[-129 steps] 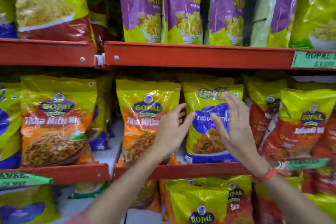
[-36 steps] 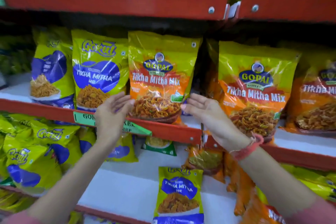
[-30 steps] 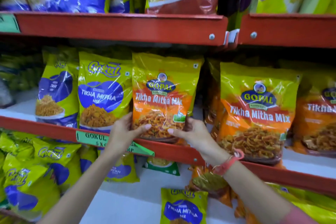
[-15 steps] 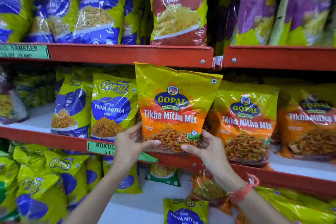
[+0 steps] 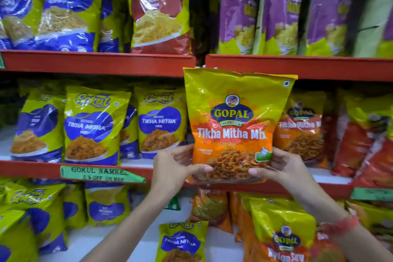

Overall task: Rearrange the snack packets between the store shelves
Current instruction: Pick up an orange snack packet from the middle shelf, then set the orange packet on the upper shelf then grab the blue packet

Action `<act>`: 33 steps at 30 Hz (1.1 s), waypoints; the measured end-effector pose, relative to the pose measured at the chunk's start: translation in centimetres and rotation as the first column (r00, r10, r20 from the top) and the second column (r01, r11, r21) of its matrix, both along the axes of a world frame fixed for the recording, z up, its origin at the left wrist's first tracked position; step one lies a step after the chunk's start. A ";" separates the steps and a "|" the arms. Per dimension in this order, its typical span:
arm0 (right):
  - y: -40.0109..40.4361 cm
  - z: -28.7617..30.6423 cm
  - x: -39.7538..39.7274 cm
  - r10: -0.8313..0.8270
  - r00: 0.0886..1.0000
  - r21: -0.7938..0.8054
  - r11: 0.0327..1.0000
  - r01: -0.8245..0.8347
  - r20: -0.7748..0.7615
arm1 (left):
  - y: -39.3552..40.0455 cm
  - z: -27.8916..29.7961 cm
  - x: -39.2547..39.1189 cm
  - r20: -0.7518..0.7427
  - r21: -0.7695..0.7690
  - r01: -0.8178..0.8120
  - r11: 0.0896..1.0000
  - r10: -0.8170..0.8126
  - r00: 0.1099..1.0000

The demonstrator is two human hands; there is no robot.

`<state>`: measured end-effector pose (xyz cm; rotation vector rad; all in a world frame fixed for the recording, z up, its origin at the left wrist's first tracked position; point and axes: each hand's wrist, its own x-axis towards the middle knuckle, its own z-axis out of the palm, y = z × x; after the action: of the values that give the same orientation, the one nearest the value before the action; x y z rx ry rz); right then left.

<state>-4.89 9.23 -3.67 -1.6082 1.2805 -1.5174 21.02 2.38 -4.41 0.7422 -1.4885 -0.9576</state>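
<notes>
Left hand: the left hand [image 5: 174, 168] is gripping the lower left corner of the Gopal Tikha Mitha Mix packet [image 5: 234, 125], thumb lying across the front near the bottom and the fingers wrapping round the side.
Right hand: the right hand [image 5: 278, 168] is doing the same on the lower right corner, thumb pressing the front (there's a pink band [image 5: 340, 224] sitting on that wrist).
Packet: it's being held upright, front facing the camera, out in front of the middle shelf [image 5: 95, 171], with its top edge overlapping the red lip of the upper shelf [image 5: 319, 68].
Just left: Gokul Tikha Mitha packets [image 5: 93, 125] in yellow and blue are standing in a row on the middle shelf, the nearest one just beside the left hand.
Just right: another orange Gopal packet [image 5: 302, 130] is sitting right behind the held one, partly hidden by it, and red ones [image 5: 365, 144] are lining up further along.
Label: a green paper tag [image 5: 102, 174] reading Gokul Namkeen and 5% off is hanging on the middle shelf's edge, left of the hands.
Above: blue-and-yellow bags [image 5: 63, 8], one red-and-yellow bag [image 5: 159, 10] and purple bags [image 5: 282, 8] are standing on the upper shelf.
Below: a small Gokul packet [image 5: 180, 242] is showing between the forearms, and a Gopal Nylon Sev packet [image 5: 282, 238] is sitting under the right arm.
</notes>
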 end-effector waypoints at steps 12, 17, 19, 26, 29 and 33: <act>1.5 -0.9 -19.1 -0.227 0.973 0.071 0.971 0.229 -0.032 | -1.7 -0.1 -21.0 0.164 -0.032 0.153 0.988 -0.145 0.976; -0.2 -2.7 -21.5 -0.212 0.977 0.169 0.962 0.212 -0.021 | -3.5 -2.0 -24.2 0.304 -0.020 0.037 0.999 -0.029 0.952; -0.7 -3.0 -21.4 -0.206 0.978 0.190 0.959 0.209 -0.036 | -3.9 -2.6 -24.7 0.337 -0.016 0.021 1.000 -0.014 0.941; -0.1 -2.4 -17.3 -0.409 0.912 0.106 0.905 0.411 -0.043 | -3.0 -2.4 -23.1 0.331 -0.008 0.145 0.989 -0.134 0.934; 0.5 -2.4 -13.8 -0.544 0.829 0.057 0.830 0.554 -0.129 | -1.8 -2.5 -20.2 0.309 0.029 0.171 0.985 -0.172 0.935; 1.0 -2.2 -7.6 -0.500 0.863 -0.071 0.866 0.495 -0.078 | -0.8 -2.8 -15.3 0.272 0.053 0.167 0.985 -0.175 0.946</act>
<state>-12.46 10.28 -5.82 -1.4569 1.8316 -1.7977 5.68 1.57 -7.22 0.8020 -1.8100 -1.0392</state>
